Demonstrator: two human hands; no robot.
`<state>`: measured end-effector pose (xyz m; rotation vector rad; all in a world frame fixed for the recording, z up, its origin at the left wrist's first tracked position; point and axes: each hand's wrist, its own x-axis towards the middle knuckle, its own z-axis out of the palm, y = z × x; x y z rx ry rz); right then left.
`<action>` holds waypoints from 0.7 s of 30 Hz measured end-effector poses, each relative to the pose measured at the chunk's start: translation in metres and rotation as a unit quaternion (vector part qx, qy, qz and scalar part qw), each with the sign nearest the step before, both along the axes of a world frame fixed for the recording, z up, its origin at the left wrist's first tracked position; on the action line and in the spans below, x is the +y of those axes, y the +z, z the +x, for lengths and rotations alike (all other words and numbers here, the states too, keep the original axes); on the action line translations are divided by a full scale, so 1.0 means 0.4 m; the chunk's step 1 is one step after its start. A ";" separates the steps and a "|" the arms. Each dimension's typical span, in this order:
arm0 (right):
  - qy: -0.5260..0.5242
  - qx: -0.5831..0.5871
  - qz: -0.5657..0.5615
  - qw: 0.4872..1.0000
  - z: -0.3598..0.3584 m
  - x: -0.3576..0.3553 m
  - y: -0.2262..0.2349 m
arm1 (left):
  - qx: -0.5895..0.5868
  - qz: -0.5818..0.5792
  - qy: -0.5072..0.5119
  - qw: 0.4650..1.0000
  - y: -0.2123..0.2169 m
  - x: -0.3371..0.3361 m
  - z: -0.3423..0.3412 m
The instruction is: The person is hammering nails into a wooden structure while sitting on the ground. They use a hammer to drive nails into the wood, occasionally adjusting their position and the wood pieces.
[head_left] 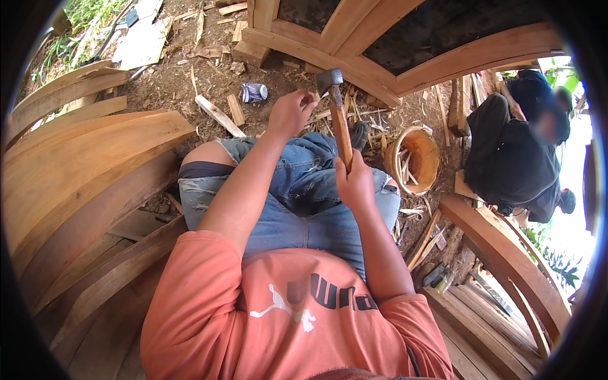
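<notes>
My right hand [356, 182] is wrapped round the lower part of the handle of a hammer [342, 130]. Its wooden handle stands nearly upright, and the dark metal head is at the top, close to a wooden frame [380, 76] with dark panels. Just left of the hammer head, my left hand [292, 114] is raised with its fingers drawn together. A small pale sliver shows by those fingertips, too small to name. Both hands are above my knees, in front of my jeans.
A yellowish bucket [392, 155] holding wood scraps stands by my right knee. A small can [254, 93] and wood offcuts lie on the dirt. Curved boards [95, 158] are stacked at left, more timber [506, 253] at right. Another person [516, 152] crouches at far right.
</notes>
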<state>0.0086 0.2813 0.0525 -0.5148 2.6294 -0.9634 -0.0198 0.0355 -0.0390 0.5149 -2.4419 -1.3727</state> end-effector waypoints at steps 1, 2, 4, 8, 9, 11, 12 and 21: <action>0.002 0.002 -0.003 1.000 -0.001 -0.001 0.000 | 0.003 -0.002 -0.002 1.000 -0.003 -0.002 -0.001; 0.005 0.004 -0.004 1.000 -0.004 -0.002 0.001 | 0.005 -0.004 -0.003 1.000 -0.007 -0.005 -0.004; 0.009 0.006 -0.005 1.000 -0.007 -0.002 0.002 | -0.001 -0.002 -0.004 1.000 -0.001 -0.005 -0.004; 0.009 0.012 0.007 1.000 -0.010 -0.006 -0.007 | -0.007 0.000 0.006 1.000 -0.004 -0.004 -0.006; 0.010 0.015 0.006 1.000 -0.009 -0.007 -0.009 | -0.004 -0.001 0.010 1.000 -0.010 -0.002 -0.006; 0.009 0.014 0.010 1.000 -0.011 -0.008 -0.007 | 0.005 -0.011 0.007 1.000 -0.021 -0.002 -0.006; 0.008 0.008 0.015 1.000 -0.011 -0.008 -0.004 | 0.009 -0.016 0.005 1.000 -0.030 -0.002 -0.004; 0.008 0.007 0.009 1.000 0.002 -0.004 0.000 | 0.016 -0.029 0.001 0.999 -0.054 0.002 -0.008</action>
